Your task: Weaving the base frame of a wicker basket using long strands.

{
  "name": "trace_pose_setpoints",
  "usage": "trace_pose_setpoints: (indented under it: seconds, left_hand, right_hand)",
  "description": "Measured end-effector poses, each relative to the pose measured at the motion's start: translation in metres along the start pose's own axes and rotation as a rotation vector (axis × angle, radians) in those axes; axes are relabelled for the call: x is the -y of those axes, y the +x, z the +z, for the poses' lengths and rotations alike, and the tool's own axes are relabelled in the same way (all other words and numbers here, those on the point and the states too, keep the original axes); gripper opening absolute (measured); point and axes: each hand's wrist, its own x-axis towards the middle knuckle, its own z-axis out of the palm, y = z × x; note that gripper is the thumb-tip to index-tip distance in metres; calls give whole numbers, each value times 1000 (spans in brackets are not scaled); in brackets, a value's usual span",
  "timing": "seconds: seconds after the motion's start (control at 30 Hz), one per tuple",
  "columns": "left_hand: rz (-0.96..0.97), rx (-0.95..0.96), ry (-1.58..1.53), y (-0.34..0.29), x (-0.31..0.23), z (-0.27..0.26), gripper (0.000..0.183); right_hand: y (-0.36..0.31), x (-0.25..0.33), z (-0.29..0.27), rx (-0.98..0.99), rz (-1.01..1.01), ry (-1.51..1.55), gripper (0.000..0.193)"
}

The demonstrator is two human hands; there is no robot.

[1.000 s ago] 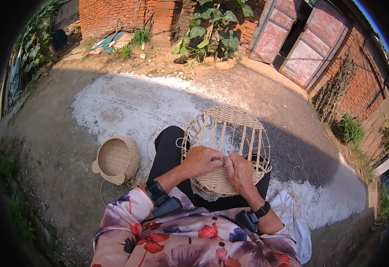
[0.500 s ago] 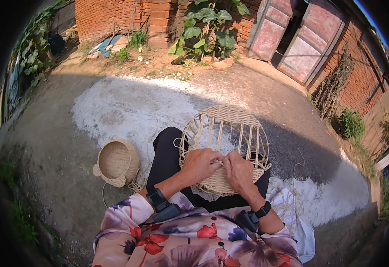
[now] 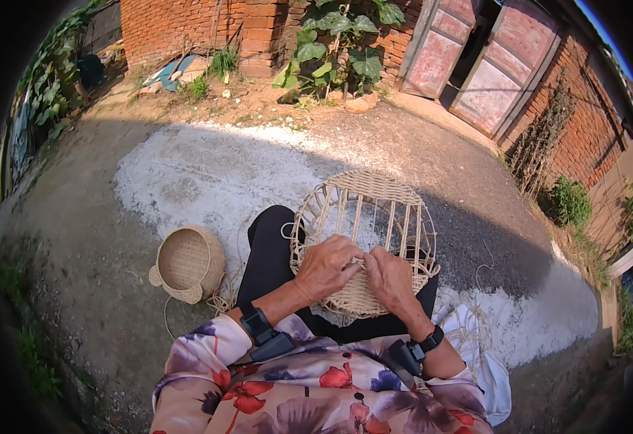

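A half-woven oval basket of pale cord lies across my black-trousered lap, with woven bands at its far and near ends and open ribs between. My left hand is closed, its fingertips pinching at the upper edge of the near woven band. Beside it, my right hand is also closed, thumb and fingers pressed on the same spot. The two hands nearly touch. The cord strand between the fingertips is mostly hidden by them. A loose loop of cord sticks out from the basket's left side.
To my left on the ground stands a finished round woven basket with small rounded tabs, loose cord around it. More cord lies over a white sack by my right side. White powder covers the ground ahead, before a brick wall and metal doors.
Both hands stay at the same place on the basket. The left hand's fingers have shifted slightly upward and the right hand has turned a little.
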Motion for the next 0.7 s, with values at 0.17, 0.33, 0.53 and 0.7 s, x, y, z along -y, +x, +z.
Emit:
trace_pose_setpoints:
  seconds: [0.17, 0.33, 0.53, 0.7]
  left_hand:
    - [41, -26, 6, -2, 2, 2, 20]
    - [67, -24, 51, -2, -1, 3, 19]
    - [9, -48, 60, -3, -3, 3, 13]
    - [-53, 44, 93, 2, -9, 0, 9]
  right_hand:
    - [1, 0, -2, 38, 5, 8, 27]
    - [0, -5, -3, 47, 5, 44, 25]
    - [-2, 7, -29, 134, 74, 96, 13]
    - [-11, -6, -15, -32, -111, 112, 13]
